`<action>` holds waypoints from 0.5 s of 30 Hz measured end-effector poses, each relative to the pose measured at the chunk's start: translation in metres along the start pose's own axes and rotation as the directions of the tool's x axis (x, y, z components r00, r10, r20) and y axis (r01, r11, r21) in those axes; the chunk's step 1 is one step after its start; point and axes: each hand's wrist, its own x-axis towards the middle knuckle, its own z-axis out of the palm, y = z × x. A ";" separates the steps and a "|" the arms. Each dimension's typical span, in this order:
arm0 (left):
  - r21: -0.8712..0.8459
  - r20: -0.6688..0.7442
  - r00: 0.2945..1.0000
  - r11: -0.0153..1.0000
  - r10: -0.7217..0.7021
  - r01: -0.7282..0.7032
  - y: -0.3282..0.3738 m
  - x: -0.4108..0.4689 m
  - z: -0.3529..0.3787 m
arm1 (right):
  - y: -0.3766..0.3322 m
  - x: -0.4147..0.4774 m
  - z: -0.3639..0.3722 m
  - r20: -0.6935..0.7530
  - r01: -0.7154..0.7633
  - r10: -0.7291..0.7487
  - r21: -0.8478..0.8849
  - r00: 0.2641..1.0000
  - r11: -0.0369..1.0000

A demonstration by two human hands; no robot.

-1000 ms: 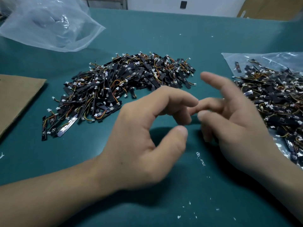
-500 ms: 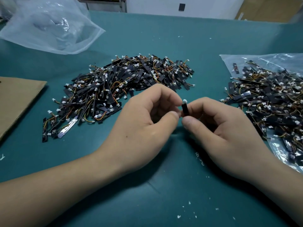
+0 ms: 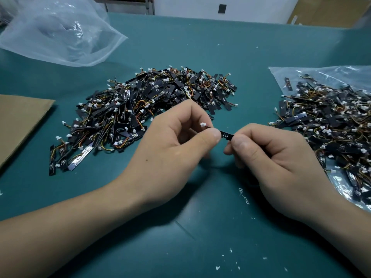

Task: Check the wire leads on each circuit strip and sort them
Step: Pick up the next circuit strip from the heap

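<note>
One black circuit strip (image 3: 227,135) is being held just right of frame centre, lifted clear of the surface and spanning the gap between both hands.

- The strip's left end is being pinched by the left hand (image 3: 172,145), thumb pressed against the curled forefinger. A white connector (image 3: 203,124) is being shown just above the thumb.
- The strip's right end is being pinched by the right hand (image 3: 281,157), thumb tip on top and the other fingers curled beneath.
- Both bare forearms are being seen entering from the lower corners.

The work is being done on a teal mat (image 3: 200,47).

- A loose pile of strips (image 3: 152,109) is being kept at centre left.
- A second pile (image 3: 331,125) is being kept on a flat clear bag (image 3: 321,75) at the right edge.
- A crumpled clear bag (image 3: 60,35) is being left at upper left, and cardboard (image 3: 18,121) at the left edge.
- White flecks (image 3: 244,197) are being noted at lower right.
- A pale wall (image 3: 190,5) is being glimpsed along the top.
</note>
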 end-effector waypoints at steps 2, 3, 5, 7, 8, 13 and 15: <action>0.019 0.028 1.000 1.000 -0.005 0.004 0.000 0.000 0.000 | -0.001 0.000 -0.001 -0.003 0.003 -0.003 0.020 1.000 1.000; 0.029 0.038 0.999 1.000 -0.005 0.004 0.000 -0.001 0.000 | -0.002 -0.001 -0.001 -0.001 0.003 -0.003 0.035 1.000 0.999; 0.055 0.052 0.999 0.998 -0.007 0.005 0.000 -0.001 0.001 | -0.003 -0.001 -0.001 0.010 0.005 -0.005 0.064 1.000 0.998; 0.076 0.057 0.998 0.997 -0.011 0.006 0.000 0.000 0.001 | -0.004 -0.001 -0.001 0.015 0.008 -0.009 0.086 1.000 0.996; 0.083 0.060 0.998 0.996 -0.014 0.009 0.000 0.000 0.001 | -0.004 -0.001 -0.001 0.016 0.008 -0.010 0.099 1.000 0.995; 0.126 0.120 0.992 0.992 -0.028 0.013 0.001 -0.002 0.002 | -0.004 -0.002 -0.003 0.013 0.019 -0.020 0.116 1.000 0.993; 0.095 0.119 0.992 0.995 -0.040 0.028 0.001 -0.002 0.002 | -0.005 -0.002 -0.002 0.009 0.011 -0.012 0.124 1.000 0.992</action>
